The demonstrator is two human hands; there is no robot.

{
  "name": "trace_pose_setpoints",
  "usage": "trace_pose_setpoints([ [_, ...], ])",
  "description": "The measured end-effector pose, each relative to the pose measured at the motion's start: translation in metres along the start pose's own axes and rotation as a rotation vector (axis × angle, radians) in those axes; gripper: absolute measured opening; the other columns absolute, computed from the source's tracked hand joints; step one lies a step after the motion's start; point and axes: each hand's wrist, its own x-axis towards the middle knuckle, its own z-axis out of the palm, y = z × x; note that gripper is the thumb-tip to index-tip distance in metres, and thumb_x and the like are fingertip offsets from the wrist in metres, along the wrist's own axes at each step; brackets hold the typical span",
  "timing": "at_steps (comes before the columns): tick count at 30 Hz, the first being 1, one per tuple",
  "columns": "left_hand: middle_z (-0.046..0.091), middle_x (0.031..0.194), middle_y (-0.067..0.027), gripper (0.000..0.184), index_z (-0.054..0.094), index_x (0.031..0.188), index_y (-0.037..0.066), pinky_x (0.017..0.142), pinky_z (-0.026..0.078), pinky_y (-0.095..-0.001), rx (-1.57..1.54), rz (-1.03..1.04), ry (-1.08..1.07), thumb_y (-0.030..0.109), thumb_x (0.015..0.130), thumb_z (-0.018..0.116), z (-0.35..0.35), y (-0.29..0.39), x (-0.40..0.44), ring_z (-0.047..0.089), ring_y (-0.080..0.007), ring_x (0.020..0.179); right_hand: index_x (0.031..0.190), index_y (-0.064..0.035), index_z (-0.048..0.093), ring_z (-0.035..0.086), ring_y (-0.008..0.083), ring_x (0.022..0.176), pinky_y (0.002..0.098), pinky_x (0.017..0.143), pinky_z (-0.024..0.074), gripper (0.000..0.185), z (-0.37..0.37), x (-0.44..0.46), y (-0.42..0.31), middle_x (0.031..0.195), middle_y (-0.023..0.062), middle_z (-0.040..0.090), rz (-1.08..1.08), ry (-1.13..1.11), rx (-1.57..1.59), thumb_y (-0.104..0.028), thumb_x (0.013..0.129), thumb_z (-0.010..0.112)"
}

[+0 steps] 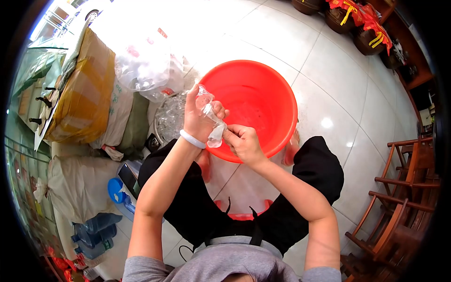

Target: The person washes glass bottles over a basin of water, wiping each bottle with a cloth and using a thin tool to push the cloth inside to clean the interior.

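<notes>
My left hand, with a white band at the wrist, is closed around a small clear, shiny object, glass or plastic; its exact kind I cannot make out. A whitish, film-like wrap hangs from it below the palm. The fingertips of my right hand pinch the edge of this wrap. Both hands are over the near-left rim of a large red plastic tub, which stands between my feet. Left of it, partly behind my left hand, a round metal-rimmed basin holds several clear, glassy pieces.
Full clear plastic bags lie beyond the basin. At left are a taped carton, a white sack and blue-tinted water bottles. Wooden chairs stand at right, and dark jars with red cloth line the far right.
</notes>
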Motion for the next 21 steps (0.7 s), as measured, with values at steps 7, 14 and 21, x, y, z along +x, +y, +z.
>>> trace_pose_setpoints([
  [7,0.042,0.051,-0.003,0.049,0.054,0.071,0.006,0.061,0.04,-0.0299,0.033,-0.075,-0.003,0.053,0.082,0.048,-0.005,0.0,-0.003,0.04,-0.0166,0.046,0.081,0.0044,0.063,0.049,0.0067,0.054,0.0268,0.05,0.0401,0.019,-0.015,0.006,-0.013,0.057,0.0073,0.057,-0.185,-0.129,-0.44,-0.015,0.081,0.06],
  [14,0.042,0.052,-0.0035,0.05,0.054,0.074,0.003,0.062,0.041,-0.0287,-0.237,-0.184,-0.029,0.053,0.081,0.05,0.003,0.0,0.001,0.04,-0.0165,0.048,0.087,0.004,0.064,0.045,0.0053,0.047,0.0213,0.043,0.0349,0.02,-0.009,-0.002,-0.006,0.059,-0.0004,0.054,-0.076,-0.09,0.058,-0.015,0.084,0.059],
  [21,0.043,0.051,-0.0038,0.05,0.055,0.073,0.004,0.061,0.041,-0.0287,-0.143,-0.101,-0.04,0.053,0.081,0.05,0.007,-0.001,-0.001,0.042,-0.0175,0.047,0.083,0.0032,0.064,0.034,-0.0001,0.044,0.0184,0.038,0.02,0.018,-0.008,-0.005,-0.004,0.056,-0.0036,0.048,0.078,-0.128,0.307,-0.014,0.085,0.059],
])
